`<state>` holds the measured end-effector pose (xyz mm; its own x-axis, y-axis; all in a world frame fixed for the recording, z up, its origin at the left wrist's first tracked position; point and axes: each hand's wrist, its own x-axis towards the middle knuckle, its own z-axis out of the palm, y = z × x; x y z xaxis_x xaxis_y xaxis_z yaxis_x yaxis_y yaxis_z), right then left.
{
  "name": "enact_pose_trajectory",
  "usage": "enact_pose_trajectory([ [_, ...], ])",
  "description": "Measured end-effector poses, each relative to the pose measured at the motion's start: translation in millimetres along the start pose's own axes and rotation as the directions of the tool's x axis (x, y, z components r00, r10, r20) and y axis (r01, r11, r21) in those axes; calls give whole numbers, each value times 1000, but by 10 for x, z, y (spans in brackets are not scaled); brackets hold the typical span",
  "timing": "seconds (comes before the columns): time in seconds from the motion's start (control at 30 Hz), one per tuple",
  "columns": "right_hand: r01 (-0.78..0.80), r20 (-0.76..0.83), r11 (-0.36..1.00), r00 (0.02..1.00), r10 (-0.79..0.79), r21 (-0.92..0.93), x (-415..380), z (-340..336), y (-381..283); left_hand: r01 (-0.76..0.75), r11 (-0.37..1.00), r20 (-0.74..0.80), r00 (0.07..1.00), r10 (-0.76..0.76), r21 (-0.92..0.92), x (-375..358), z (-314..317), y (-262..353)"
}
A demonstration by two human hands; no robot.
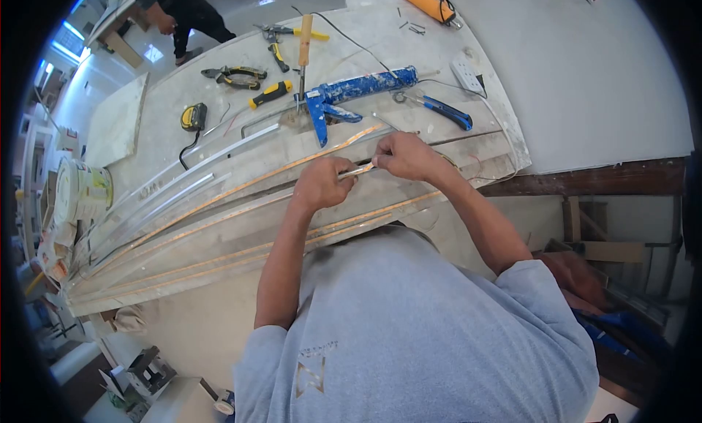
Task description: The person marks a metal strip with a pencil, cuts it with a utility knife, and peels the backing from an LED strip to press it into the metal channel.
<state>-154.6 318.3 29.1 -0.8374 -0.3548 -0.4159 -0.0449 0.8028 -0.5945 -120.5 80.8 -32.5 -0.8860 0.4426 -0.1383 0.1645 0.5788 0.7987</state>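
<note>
My left hand (325,183) is closed, its fingers pinching a thin pale strip (356,172) above the worktable. My right hand (406,157) pinches the same strip close to its end, a short gap away. The strip runs leftward from my left hand along the table. Just beyond my hands a long orange-and-white flexible strip (292,163) lies lengthwise, and silvery metal channels (248,140) rest farther left. Another orange-marked strip (344,224) lies along the near edge. Exactly what my fingertips do at the strip's end is too small to make out.
Beyond my hands lie a blue caulking gun (365,87), a utility knife (442,112), pliers (235,76), a yellow-black screwdriver (270,95), a tape measure (193,117) and an orange heat gun (430,2). A bucket (84,190) stands left; a person (191,17) is behind the table.
</note>
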Motion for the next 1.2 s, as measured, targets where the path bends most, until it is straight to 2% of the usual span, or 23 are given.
enact_pose_trajectory([
  [0.33, 40, -27, 999, 999, -41, -23, -65, 9, -22, 10, 1000, -85, 996, -9, 14, -52, 57, 49],
  [1.2, 95, -73, 995, 993, -95, -2, -143, 72, 47, -19, 995, -161, 986, 35, 103, -105, 120, 129],
])
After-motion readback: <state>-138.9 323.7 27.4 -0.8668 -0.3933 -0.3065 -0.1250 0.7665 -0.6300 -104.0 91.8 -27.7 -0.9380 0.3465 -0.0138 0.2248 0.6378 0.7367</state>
